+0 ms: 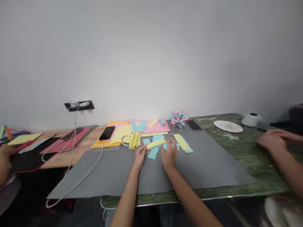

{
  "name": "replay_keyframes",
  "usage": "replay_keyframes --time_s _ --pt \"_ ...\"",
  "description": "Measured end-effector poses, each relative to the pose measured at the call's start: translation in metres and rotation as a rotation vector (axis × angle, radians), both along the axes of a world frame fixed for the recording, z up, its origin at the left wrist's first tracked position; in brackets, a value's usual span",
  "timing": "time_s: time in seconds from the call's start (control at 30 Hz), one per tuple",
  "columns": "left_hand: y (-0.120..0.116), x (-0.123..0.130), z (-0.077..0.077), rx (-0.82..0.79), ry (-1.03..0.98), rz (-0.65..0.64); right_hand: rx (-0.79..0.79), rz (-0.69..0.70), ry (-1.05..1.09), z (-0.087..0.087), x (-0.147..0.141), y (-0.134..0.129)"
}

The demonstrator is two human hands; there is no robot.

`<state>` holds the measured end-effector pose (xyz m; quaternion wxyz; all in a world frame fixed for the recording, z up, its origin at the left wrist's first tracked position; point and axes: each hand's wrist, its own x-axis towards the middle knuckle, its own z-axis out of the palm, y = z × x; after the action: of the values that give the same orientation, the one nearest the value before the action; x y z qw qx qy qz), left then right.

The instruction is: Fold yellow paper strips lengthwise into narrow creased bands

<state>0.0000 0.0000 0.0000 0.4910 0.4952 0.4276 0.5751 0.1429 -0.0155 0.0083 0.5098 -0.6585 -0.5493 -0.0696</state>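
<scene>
A narrow yellow paper strip (155, 143) stretches between my two hands, above loose blue paper pieces (153, 153) on the grey mat (106, 176). My left hand (140, 155) pinches its left end. At the other end, the fingers of my right hand (169, 153) are closed on the strip. A bundle of folded yellow paper pieces (134, 140) stands just left of my left hand, beside a white ring (125, 140) that looks like a tape roll. To the right of my right hand lies a yellow and blue paper strip (183, 143).
A pink and blue folded-paper star (178, 119) stands at the back near a phone (194, 125). Another phone (107, 133) rests on coloured sheets at left. A white cable (82, 179) crosses the mat. Co-workers' hands (272, 143) show at both sides. A white plate (228, 126) lies right.
</scene>
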Motion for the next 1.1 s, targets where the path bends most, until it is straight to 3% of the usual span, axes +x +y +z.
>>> replay_keyframes --time_s 0.17,0.37,0.47,0.73,1.1 --pt "0.002 0.000 -0.001 -0.012 0.009 0.022 0.066 0.043 -0.152 0.003 -0.008 -0.003" --pt "-0.001 0.002 0.002 -0.034 -0.002 -0.096 0.073 0.384 -0.370 -0.007 -0.011 -0.001" --pt "-0.003 0.004 0.004 -0.033 0.017 -0.150 0.061 0.468 -0.358 -0.008 -0.010 0.001" --pt "-0.003 0.004 0.004 -0.005 0.041 -0.149 0.036 0.562 -0.323 -0.002 -0.010 -0.001" --pt "-0.004 0.004 0.006 -0.037 0.019 -0.152 0.033 0.519 -0.374 -0.001 -0.010 -0.002"
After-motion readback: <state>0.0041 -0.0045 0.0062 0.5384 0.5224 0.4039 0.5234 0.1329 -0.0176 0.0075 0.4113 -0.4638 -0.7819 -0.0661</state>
